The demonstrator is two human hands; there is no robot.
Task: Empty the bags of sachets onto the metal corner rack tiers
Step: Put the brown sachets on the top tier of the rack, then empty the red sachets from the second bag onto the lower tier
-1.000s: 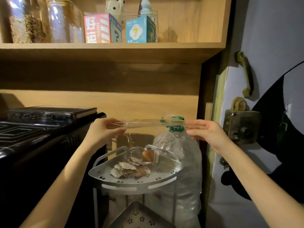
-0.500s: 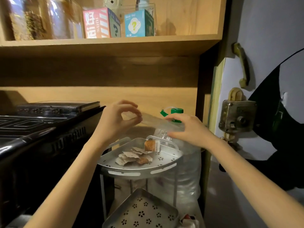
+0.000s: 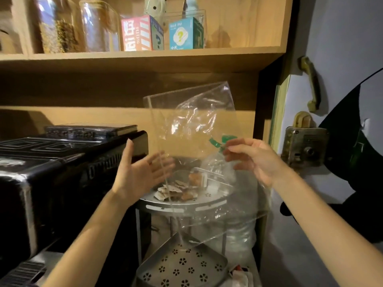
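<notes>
A large clear plastic bag (image 3: 192,121) hangs crumpled in the air above the metal corner rack and looks empty. My right hand (image 3: 255,160) pinches it at thumb and forefinger near its right side. To the bag's left is my left hand (image 3: 136,175), palm open and fingers spread, just touching the bag's lower edge. Several brown and white sachets (image 3: 176,189) lie in a heap on the rack's upper tier (image 3: 186,206). The lower tier (image 3: 182,264), perforated with flower holes, is bare where I can see it.
A black stove-like appliance (image 3: 62,172) stands close on the left. A big water bottle (image 3: 240,235) with a green cap (image 3: 215,142) sits behind the rack on the right. A wooden shelf (image 3: 145,59) with jars and boxes runs overhead. A door lock (image 3: 302,146) is at right.
The bag was flat and stretched between both hands, then bunched; now it has spread open and risen. My left hand has let go and opened.
</notes>
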